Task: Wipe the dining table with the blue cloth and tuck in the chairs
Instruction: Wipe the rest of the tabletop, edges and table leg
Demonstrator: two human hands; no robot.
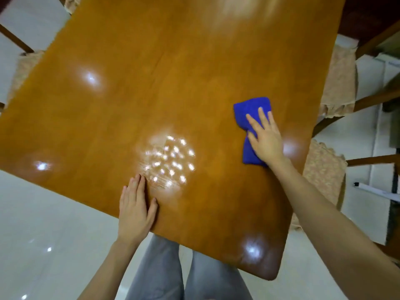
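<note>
Cloth (252, 118) lies flat under my right hand (266, 144), fingers spread, pressing, not pinching. Its long side points away from me. Most bare table (151, 72) is leftward. My left hand (135, 213) rests open.

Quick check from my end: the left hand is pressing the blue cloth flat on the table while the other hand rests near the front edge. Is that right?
Not quite. The head view shows the right hand pressing the blue cloth flat on the table, towards its right side. The left hand is the one resting bare, palm down, near the front edge.
</note>
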